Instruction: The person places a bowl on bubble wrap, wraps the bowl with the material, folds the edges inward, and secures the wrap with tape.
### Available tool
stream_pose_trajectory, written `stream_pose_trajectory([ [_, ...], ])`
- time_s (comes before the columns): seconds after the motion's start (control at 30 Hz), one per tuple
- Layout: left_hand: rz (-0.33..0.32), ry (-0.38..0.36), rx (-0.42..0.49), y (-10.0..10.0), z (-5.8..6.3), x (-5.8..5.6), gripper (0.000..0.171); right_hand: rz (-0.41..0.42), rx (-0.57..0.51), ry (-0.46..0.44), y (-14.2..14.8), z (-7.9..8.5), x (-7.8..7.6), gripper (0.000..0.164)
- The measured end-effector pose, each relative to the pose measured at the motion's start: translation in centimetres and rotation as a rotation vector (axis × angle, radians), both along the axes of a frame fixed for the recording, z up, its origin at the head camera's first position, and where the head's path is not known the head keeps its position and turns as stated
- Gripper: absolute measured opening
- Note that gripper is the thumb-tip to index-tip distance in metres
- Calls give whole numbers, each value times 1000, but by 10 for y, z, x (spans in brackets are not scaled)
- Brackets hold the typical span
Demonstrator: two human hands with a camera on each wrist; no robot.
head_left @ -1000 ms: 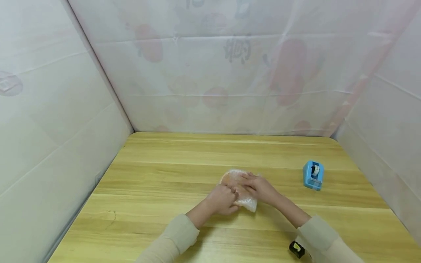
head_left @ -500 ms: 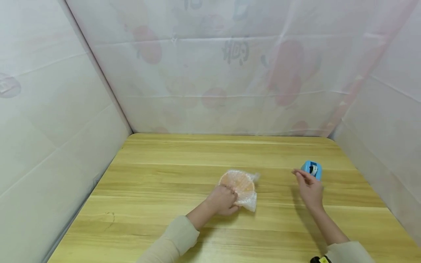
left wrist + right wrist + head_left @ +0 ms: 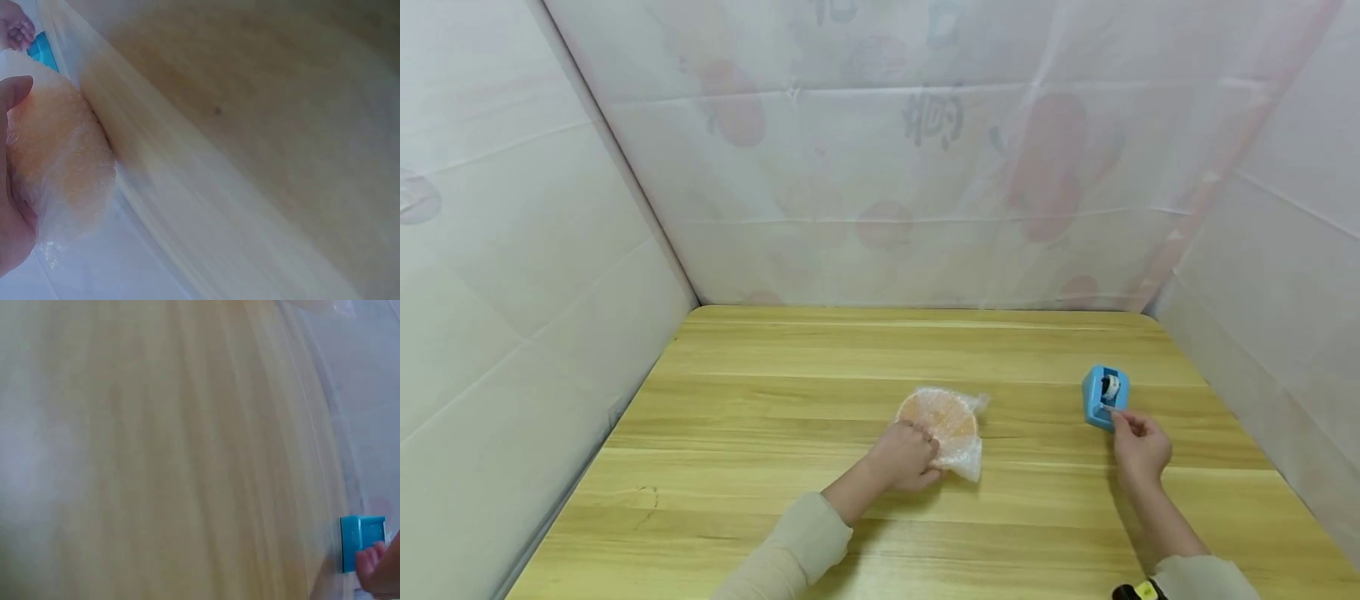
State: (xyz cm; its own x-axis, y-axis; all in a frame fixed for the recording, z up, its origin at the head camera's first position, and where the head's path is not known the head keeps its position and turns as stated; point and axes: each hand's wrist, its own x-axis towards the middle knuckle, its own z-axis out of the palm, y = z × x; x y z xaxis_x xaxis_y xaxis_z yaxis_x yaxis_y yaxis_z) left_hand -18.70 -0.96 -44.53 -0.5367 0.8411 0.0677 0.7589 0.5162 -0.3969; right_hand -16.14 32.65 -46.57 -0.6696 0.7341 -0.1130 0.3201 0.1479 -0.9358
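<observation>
A round, flat item patterned like an orange slice, wrapped in bubble wrap (image 3: 946,417), lies on the table near the middle. My left hand (image 3: 904,457) grips its near left edge, with curled fingers on top; in the left wrist view the thumb (image 3: 22,90) lies against the wrap (image 3: 72,162). To the right stands a blue tape dispenser (image 3: 1093,402) with a roll of tape (image 3: 1112,387) in it. At its cutter end, my right hand (image 3: 1142,450) pinches the tape's end between thumb and forefinger. The right wrist view catches this hand (image 3: 382,570) in front of the dispenser (image 3: 351,537).
Wood-grained table (image 3: 790,350) surface extends around both hands. Pale printed sheets (image 3: 850,167) hang behind it and along both sides. Beside the right sleeve, a black object with a yellow patch (image 3: 1142,590) shows at the bottom edge.
My right hand has left the wrapped item, swung right to the tape dispenser and come down at its cutter end. The left hand has kept its grip on the wrap.
</observation>
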Motion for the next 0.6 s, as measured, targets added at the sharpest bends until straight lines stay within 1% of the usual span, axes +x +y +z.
stream_pose_trajectory([
  [0.13,-1,-5,5,0,0,0,42,-10,-245,-12,5,0,-1,16],
  [0.2,0,-11,3,0,-1,0,42,-21,-349,-9,7,0,-1,16],
  [0.4,-3,-2,13,0,-2,-1,42,-9,-504,-47,11,3,-2,26],
  [0.5,-7,5,18,0,-2,-2,41,2,-577,-58,13,7,-3,28],
  [0.6,-7,4,16,0,-2,-2,42,11,-678,-41,16,12,-4,27],
])
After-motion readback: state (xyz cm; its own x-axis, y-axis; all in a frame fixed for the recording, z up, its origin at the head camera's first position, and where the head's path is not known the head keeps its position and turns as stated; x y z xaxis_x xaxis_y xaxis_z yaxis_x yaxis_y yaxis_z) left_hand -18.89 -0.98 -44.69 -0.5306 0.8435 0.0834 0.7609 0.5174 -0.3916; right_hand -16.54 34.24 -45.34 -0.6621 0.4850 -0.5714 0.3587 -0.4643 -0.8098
